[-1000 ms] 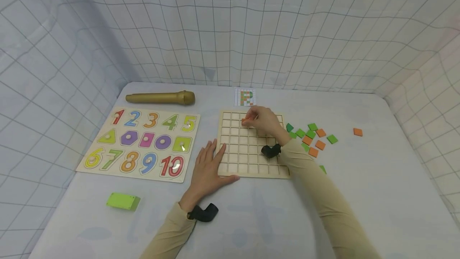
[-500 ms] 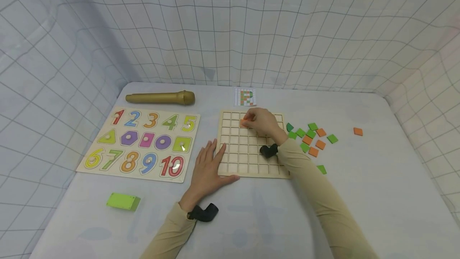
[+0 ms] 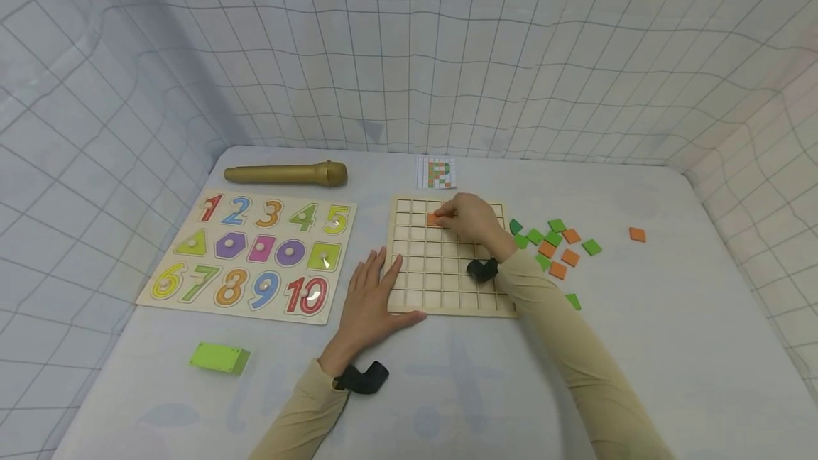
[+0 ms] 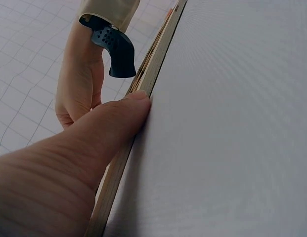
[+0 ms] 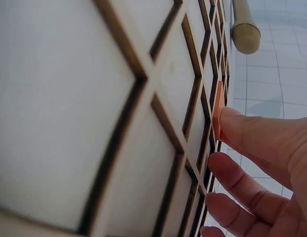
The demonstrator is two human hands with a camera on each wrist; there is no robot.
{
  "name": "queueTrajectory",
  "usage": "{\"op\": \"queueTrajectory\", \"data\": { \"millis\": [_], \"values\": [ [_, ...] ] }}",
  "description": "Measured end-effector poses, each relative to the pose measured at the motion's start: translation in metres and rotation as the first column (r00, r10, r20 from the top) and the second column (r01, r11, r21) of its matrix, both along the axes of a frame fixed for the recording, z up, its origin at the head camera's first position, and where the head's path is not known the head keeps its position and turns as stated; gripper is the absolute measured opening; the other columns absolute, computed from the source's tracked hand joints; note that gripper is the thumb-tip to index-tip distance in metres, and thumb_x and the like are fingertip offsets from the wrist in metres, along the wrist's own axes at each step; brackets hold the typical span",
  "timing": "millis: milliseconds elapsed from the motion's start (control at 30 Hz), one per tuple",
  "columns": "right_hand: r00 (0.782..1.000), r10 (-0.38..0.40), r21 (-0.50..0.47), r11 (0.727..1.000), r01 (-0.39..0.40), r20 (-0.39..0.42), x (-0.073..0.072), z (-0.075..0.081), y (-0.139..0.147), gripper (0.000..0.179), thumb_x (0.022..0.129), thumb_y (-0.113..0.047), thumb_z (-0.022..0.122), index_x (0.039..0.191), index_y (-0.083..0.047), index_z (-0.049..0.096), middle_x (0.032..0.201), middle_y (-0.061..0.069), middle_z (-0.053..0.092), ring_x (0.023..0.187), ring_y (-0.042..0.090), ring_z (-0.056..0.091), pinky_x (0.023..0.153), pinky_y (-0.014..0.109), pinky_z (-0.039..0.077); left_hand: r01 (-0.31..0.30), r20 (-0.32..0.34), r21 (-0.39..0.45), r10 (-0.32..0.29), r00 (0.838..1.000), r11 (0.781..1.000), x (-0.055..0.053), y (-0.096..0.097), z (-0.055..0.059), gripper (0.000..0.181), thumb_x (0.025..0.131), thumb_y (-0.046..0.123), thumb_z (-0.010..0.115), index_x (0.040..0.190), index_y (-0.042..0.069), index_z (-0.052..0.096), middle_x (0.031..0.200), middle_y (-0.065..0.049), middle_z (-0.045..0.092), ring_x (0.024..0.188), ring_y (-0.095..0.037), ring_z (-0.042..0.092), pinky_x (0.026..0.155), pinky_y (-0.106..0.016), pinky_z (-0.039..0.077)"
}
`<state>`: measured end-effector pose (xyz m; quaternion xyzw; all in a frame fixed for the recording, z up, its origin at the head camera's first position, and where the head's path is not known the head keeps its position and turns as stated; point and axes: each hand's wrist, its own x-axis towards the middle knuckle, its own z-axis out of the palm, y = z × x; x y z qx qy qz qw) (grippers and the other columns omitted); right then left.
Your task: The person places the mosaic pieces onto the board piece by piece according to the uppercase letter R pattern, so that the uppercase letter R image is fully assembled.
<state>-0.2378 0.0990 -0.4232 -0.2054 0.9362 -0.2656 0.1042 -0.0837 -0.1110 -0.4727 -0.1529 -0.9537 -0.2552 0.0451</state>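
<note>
A wooden grid board (image 3: 432, 261) lies on the table in the head view. My right hand (image 3: 469, 217) is over its upper part, thumb and forefinger at a square orange tile (image 3: 432, 219). In the right wrist view the thumb lies against the orange tile (image 5: 218, 111), which sits at the grid's ridges, and the other fingertips are close to the board. Whether the tile is fully down in a cell cannot be made out. My left hand (image 3: 367, 304) rests flat at the board's lower left corner, fingers along the left side, thumb (image 4: 128, 111) against the front edge.
Several green tiles (image 3: 591, 247) and orange tiles (image 3: 570, 257) lie right of the board. A pattern card (image 3: 437, 172) is behind it. On the left are a number puzzle (image 3: 249, 254), a gold microphone (image 3: 285, 173) and a green block (image 3: 219, 358).
My right hand has lowered the orange tile, turning it flat onto a cell in the board's upper part, then shifted slightly right. My left hand has stayed in place.
</note>
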Motion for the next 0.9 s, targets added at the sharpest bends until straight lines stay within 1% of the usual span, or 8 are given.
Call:
{"op": "queueTrajectory", "data": {
  "millis": [100,267,400,533,600,667,767,900],
  "values": [
    [0.999,0.034,-0.04,0.999,-0.034,-0.002,0.0,-0.002,0.002,0.025,0.092,-0.021,0.064,0.111,-0.007,0.071,0.107,0.006,0.068,0.093,0.021,0.061,0.079,0.037,0.05,-0.001,0.002,0.004,0.001,1.0,1.0,0.0,0.0,0.0,0.102,0.069,0.059,0.074,0.147,0.006,0.035,0.153,-0.019,0.019,0.142,-0.031,0.007,0.112,-0.048,0.006],
    [0.995,0.096,-0.093,0.991,-0.098,-0.021,0.001,-0.004,0.005,0.028,0.091,-0.018,0.064,0.114,-0.003,0.069,0.101,0.008,0.067,0.086,0.019,0.058,0.074,0.035,0.048,-0.006,0.005,0.012,0.006,1.0,1.0,0.001,0.001,0.0,0.102,0.069,0.059,0.075,0.147,0.006,0.035,0.154,-0.019,0.019,0.142,-0.031,0.007,0.112,-0.048,0.006],
    [0.992,0.107,-0.127,0.985,-0.114,-0.065,0.002,-0.003,0.011,0.027,0.091,-0.017,0.064,0.114,-0.002,0.069,0.098,0.008,0.066,0.081,0.019,0.057,0.071,0.035,0.048,-0.006,0.003,0.008,0.006,1.0,1.0,0.001,0.001,-0.001,0.102,0.069,0.059,0.075,0.147,0.006,0.034,0.154,-0.019,0.019,0.142,-0.032,0.007,0.112,-0.049,0.006],
    [0.992,0.05,-0.172,0.983,-0.07,-0.116,0.003,0.001,0.022,0.027,0.092,-0.02,0.064,0.113,-0.004,0.069,0.096,0.009,0.064,0.072,0.021,0.053,0.064,0.036,0.045,-0.005,-0.002,0.009,0.005,1.0,1.0,0.0,0.002,-0.001,0.102,0.069,0.059,0.075,0.147,0.006,0.035,0.153,-0.02,0.02,0.142,-0.032,0.008,0.112,-0.048,0.007],
    [0.991,0.009,-0.2,0.979,-0.037,-0.137,0.004,0.004,0.029,0.028,0.092,-0.021,0.064,0.114,-0.005,0.069,0.097,0.009,0.064,0.072,0.022,0.052,0.063,0.037,0.044,-0.004,-0.003,0.011,0.004,1.0,1.0,0.0,0.002,-0.001,0.102,0.069,0.059,0.075,0.147,0.006,0.035,0.153,-0.02,0.02,0.142,-0.032,0.008,0.112,-0.048,0.006],
    [0.986,-0.037,-0.222,0.975,-0.001,-0.164,0.005,0.007,0.037,0.029,0.092,-0.023,0.065,0.114,-0.006,0.069,0.1,0.009,0.064,0.077,0.022,0.053,0.065,0.037,0.044,-0.004,0.001,0.014,0.004,1.0,1.0,-0.001,0.002,0.0,0.102,0.069,0.059,0.075,0.147,0.006,0.035,0.153,-0.019,0.019,0.142,-0.032,0.008,0.112,-0.048,0.006],
    [0.971,-0.099,-0.25,0.967,0.043,-0.216,0.007,0.01,0.049,0.03,0.092,-0.024,0.064,0.115,-0.005,0.068,0.102,0.011,0.065,0.083,0.024,0.056,0.066,0.04,0.046,-0.004,0.007,0.013,0.004,1.0,1.0,-0.001,0.002,0.0,0.102,0.069,0.059,0.075,0.147,0.006,0.034,0.154,-0.019,0.019,0.142,-0.032,0.007,0.112,-0.047,0.005],
    [0.941,-0.192,-0.283,0.953,0.11,-0.279,0.007,0.012,0.063,0.031,0.092,-0.025,0.064,0.114,-0.003,0.068,0.1,0.012,0.066,0.083,0.027,0.058,0.063,0.041,0.047,-0.006,0.008,0.011,0.006,1.0,1.0,-0.001,0.002,0.0,0.103,0.069,0.059,0.075,0.147,0.006,0.034,0.154,-0.019,0.019,0.142,-0.032,0.007,0.112,-0.047,0.005]
  ]
}}
